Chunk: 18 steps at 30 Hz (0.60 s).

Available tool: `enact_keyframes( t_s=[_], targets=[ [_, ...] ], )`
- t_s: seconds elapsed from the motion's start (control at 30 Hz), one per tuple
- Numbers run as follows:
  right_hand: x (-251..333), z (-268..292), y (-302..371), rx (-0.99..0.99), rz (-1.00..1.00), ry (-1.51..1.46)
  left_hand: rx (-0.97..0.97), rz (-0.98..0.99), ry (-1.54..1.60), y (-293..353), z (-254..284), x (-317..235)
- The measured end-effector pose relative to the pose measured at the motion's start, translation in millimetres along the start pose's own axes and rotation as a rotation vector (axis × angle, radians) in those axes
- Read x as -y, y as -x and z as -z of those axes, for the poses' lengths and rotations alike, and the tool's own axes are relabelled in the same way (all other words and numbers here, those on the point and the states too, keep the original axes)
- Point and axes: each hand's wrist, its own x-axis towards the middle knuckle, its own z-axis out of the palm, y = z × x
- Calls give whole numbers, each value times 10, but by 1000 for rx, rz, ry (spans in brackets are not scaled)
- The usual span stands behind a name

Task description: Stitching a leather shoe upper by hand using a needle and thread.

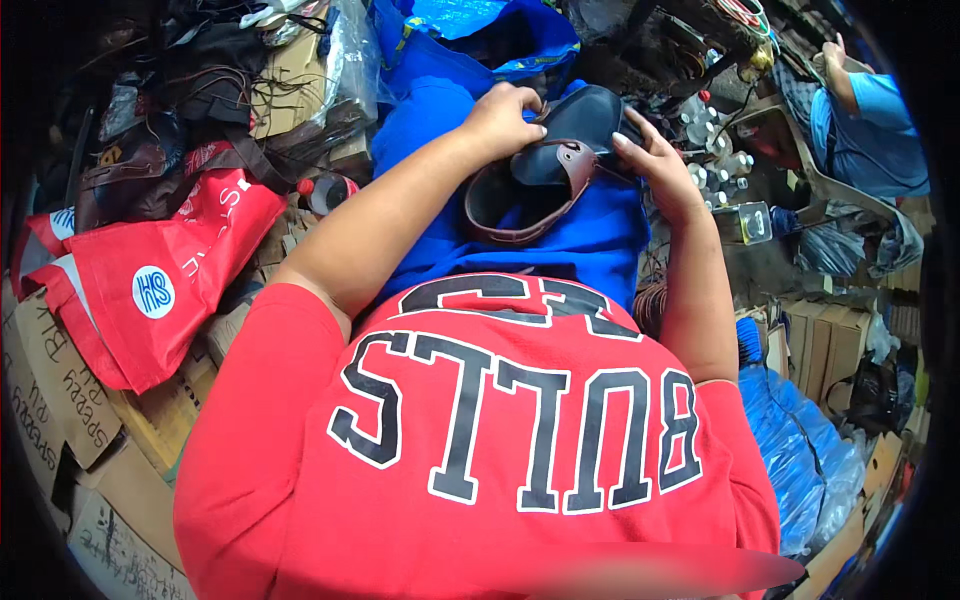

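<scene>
shoe status: brown-and-black lace-up shoe is above the lap, over the blue cloth, heel end toward the body. left hand grips its left edge by the far black section, thumb against it; right hand grips the right edge, thumb and finger together there. can't tell if either also pinches a strand of lace.

risks, my read:
- heel swing: both grips sit toward the far end, so if one hand lets go the near end could tip down. can't see whether the heel rests on the cloth.
- lace trouble: thin lace crosses by the metal eyelet. uneven pull could drag it back through or snag it on a finger.
- crease: hands pressing toward each other could buckle the black section and mark it.
- drop: gaping blue bag sits just beyond the hands; a slip that way could put the shoe in it.
- knock-on: clear plastic bottles stand off the right hand, red-capped bottle left of the left forearm. a wide elbow or wrist swing could topple them.
</scene>
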Motion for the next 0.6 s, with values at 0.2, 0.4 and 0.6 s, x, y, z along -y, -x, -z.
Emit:
enact_keyframes(
  t_s=[0.2, 0.4, 0.6],
  targets=[
    [19, 209, -158, 42, -90, 29, -338, -167, 79, -174, -86, -28],
    [132, 146, -313, 6, -83, 277, 5, -165, 26, -453, 40, -95],
    [311, 253, -338, 96, -355, 293, 108, -242, 892, -404, 146, -242]
  ],
)
